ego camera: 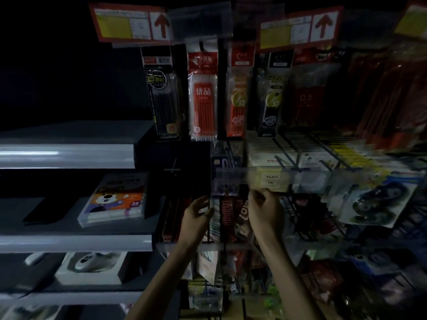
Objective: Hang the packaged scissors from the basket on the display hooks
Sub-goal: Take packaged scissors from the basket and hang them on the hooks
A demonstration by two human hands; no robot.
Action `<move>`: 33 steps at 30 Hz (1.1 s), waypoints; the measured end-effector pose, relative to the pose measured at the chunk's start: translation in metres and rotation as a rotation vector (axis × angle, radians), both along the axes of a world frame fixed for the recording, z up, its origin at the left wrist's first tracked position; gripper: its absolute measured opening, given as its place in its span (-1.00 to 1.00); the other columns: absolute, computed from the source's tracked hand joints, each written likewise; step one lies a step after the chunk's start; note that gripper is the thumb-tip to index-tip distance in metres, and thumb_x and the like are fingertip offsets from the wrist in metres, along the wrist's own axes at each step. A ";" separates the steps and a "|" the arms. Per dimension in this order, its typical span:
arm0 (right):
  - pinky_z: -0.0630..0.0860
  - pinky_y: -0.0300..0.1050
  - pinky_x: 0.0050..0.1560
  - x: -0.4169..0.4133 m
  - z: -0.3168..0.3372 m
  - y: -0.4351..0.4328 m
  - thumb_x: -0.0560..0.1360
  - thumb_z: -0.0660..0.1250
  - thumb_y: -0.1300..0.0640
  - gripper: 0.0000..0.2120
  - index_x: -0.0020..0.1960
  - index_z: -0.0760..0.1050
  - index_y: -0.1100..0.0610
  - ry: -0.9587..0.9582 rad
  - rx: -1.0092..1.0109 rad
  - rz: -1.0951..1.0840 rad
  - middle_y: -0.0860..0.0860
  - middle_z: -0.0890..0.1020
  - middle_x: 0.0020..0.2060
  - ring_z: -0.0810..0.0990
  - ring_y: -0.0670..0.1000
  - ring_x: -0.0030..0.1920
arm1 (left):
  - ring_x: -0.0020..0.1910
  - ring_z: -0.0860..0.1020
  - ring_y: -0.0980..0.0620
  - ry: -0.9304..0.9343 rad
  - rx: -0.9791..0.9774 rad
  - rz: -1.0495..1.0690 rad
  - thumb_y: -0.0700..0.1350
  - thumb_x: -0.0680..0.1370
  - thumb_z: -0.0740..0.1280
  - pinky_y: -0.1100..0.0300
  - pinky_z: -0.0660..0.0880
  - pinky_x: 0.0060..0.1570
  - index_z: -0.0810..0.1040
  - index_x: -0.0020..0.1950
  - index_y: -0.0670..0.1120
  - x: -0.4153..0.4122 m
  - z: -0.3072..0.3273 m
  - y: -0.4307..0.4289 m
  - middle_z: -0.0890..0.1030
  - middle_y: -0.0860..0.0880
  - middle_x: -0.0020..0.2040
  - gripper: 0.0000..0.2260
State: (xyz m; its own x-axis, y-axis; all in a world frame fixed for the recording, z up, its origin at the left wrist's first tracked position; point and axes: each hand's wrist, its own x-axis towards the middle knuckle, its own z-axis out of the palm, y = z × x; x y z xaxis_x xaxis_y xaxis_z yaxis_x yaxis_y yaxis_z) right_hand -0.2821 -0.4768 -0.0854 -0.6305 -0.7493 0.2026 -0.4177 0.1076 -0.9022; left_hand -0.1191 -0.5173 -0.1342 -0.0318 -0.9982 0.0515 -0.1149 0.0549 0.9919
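Low in the dim middle of the display, a packaged scissors [227, 211] with a bluish header and a red body hangs in front of the hooks, too blurred to read. My left hand [196, 214] pinches its left edge with curled fingers. At the upper right edge of the package, my right hand [264, 210] has its fingertips pinched together just under a clear price strip [240, 177]. The hook itself is hidden behind the package and the strip. The basket is out of view.
Pen refill packs [203, 98] hang on the row above, under red arrow tags [132, 23]. Wire hooks with tape packs [369, 202] crowd the right. Grey shelves on the left carry a marker box [115, 199]. More hanging packs fill the rows below my arms.
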 end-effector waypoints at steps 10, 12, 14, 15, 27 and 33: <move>0.47 -0.24 -0.27 0.007 0.017 0.036 0.64 0.26 0.15 -0.80 -0.13 0.57 0.09 -0.749 -0.123 0.080 -0.06 0.59 -0.25 0.63 -0.12 -0.27 | 0.03 0.70 0.13 0.024 -0.075 -0.397 0.08 0.70 0.31 0.08 0.62 0.12 0.70 0.02 -0.08 -0.007 0.057 0.115 0.74 0.05 -0.05 -0.72; 0.40 -0.18 -0.36 0.011 0.025 0.044 0.67 0.21 0.11 -0.75 -0.01 0.55 0.27 -0.975 -0.095 0.192 0.01 0.49 -0.31 0.46 -0.09 -0.43 | 0.08 0.68 0.03 -0.082 -0.159 -0.436 0.24 0.58 0.41 -0.12 0.58 0.17 0.69 0.11 -0.02 -0.007 0.051 0.119 0.71 0.03 0.03 -0.66; 0.34 -0.13 -0.32 0.009 0.027 0.046 0.70 0.16 0.10 -0.62 0.37 0.48 0.35 -1.058 -0.065 0.220 0.21 0.61 -0.16 0.43 -0.07 -0.41 | 0.10 0.67 0.08 -0.157 -0.217 -0.403 0.28 0.47 0.52 -0.07 0.59 0.16 0.68 0.13 0.08 -0.006 0.046 0.118 0.69 0.10 0.09 -0.63; 0.35 -0.14 -0.36 0.011 0.035 0.050 0.70 0.15 0.10 -0.59 0.43 0.43 0.33 -1.095 -0.046 0.232 0.29 0.64 -0.13 0.46 -0.08 -0.47 | 0.12 0.66 0.09 -0.185 -0.240 -0.395 0.27 0.46 0.54 -0.03 0.60 0.16 0.67 0.15 0.11 -0.007 0.046 0.119 0.68 0.13 0.11 -0.64; 0.51 -0.03 -0.16 0.009 0.021 0.057 0.64 0.18 -0.27 -0.58 0.00 0.65 0.01 -1.076 -0.020 0.237 0.06 0.75 -0.12 0.68 0.10 -0.10 | 0.03 0.72 0.11 -0.019 -0.237 -0.151 -0.22 0.69 0.32 0.25 0.61 -0.03 0.72 0.13 -0.04 0.010 0.049 0.110 0.76 0.08 0.02 -0.81; 0.54 0.08 0.26 0.010 0.010 0.072 0.51 0.42 -0.26 -0.66 0.19 0.66 -0.12 -0.621 -0.056 0.430 -0.13 0.72 0.11 0.66 -0.06 0.19 | 0.08 0.71 -0.11 0.137 -0.127 -0.139 -0.26 0.69 0.28 0.18 0.65 0.02 0.70 0.15 -0.16 0.022 0.047 0.089 0.75 -0.10 0.06 -0.81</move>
State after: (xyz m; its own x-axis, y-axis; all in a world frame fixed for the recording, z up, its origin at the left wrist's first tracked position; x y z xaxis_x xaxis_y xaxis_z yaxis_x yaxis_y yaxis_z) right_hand -0.2725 -0.4047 -0.0752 -0.2954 -0.9541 -0.0494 0.1738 -0.0028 -0.9848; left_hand -0.0967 -0.4285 -0.0873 -0.1530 -0.9698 0.1901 0.0374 0.1865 0.9817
